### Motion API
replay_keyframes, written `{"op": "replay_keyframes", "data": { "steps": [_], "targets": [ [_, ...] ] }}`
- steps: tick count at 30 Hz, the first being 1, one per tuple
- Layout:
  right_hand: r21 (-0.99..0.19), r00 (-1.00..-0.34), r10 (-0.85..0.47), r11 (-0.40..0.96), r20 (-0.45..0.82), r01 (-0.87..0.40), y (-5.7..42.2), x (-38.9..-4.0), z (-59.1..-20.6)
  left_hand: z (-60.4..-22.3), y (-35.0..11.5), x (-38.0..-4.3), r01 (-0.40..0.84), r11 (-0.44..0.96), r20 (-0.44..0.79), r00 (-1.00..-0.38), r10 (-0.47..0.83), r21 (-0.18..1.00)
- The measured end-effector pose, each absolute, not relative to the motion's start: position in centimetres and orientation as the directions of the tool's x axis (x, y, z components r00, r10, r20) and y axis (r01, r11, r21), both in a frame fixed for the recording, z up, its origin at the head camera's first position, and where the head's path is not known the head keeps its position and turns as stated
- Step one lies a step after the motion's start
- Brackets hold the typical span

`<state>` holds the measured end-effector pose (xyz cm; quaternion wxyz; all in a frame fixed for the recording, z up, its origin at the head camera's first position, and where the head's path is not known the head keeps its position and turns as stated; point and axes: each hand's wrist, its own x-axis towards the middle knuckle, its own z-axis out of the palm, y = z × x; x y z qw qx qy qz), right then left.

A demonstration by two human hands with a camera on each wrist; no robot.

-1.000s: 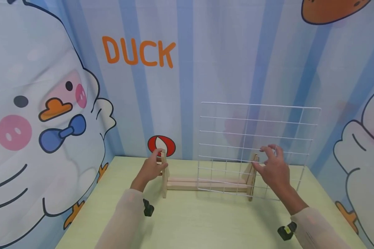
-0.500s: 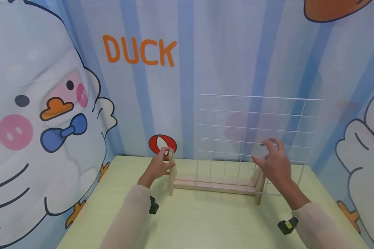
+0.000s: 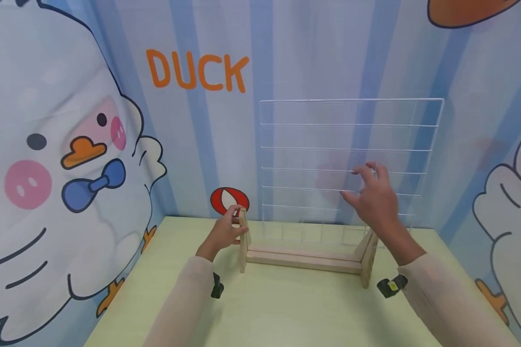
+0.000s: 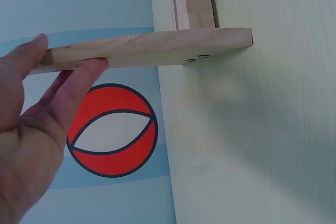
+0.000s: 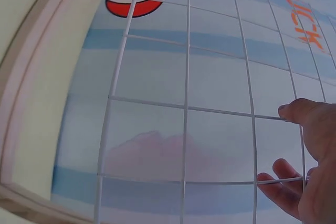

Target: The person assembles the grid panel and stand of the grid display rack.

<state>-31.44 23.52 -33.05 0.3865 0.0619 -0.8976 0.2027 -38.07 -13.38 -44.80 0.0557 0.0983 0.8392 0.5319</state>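
Observation:
My left hand [image 3: 223, 231] pinches the top of the left upright of a pale wooden stand [image 3: 304, 262] on the table. In the left wrist view, thumb and fingers lie on opposite faces of that wooden upright [image 4: 152, 46], and two screw heads [image 4: 203, 56] show near its base. My right hand [image 3: 377, 200] holds a white wire grid panel [image 3: 351, 100] near its right side, upright above and behind the stand. In the right wrist view, the thumb and fingers of the right hand [image 5: 315, 145] are at the grid wires [image 5: 186, 77]. The grid's lower edge overlaps the stand's space between the uprights.
The pale yellow table [image 3: 304, 308] reaches back to a blue striped curtain [image 3: 312, 48] printed with duck figures and the word DUCK. A black camera [image 3: 391, 286] sits at the right wrist and another black camera [image 3: 217, 286] at the left.
My left hand has shifted the wooden stand to the right. My right hand has raised the wire grid panel and lately moved it a little left.

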Motion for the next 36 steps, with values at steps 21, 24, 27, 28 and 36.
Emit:
{"op": "replay_keyframes", "data": {
  "steps": [21,24,27,28,36],
  "targets": [
    [-0.339,-0.664,0.075,0.899,0.744,-0.278,19.3,-33.7,-29.3,-44.9,-13.0,-37.5,0.089,0.424,-0.006,-0.976,0.219,0.901],
    [-0.341,-0.659,0.069,0.893,0.749,-0.295,19.0,-33.8,-29.4,-45.1,-13.1,-37.6,0.091,0.419,-0.003,-0.976,0.218,0.903],
    [-0.339,-0.648,0.064,0.888,0.759,-0.309,18.7,-34.1,-29.4,-45.2,-13.3,-37.7,0.091,0.414,-0.002,-0.976,0.22,0.906],
    [-0.339,-0.643,0.065,0.887,0.763,-0.313,18.6,-34.2,-29.4,-45.2,-13.3,-37.6,0.092,0.411,-0.002,-0.975,0.221,0.907],
    [-0.359,-0.635,0.079,0.875,0.768,-0.325,18.4,-34.7,-29.8,-45.1,-13.3,-37.8,0.091,0.421,-0.003,-0.976,0.219,0.903]
  ]
}}
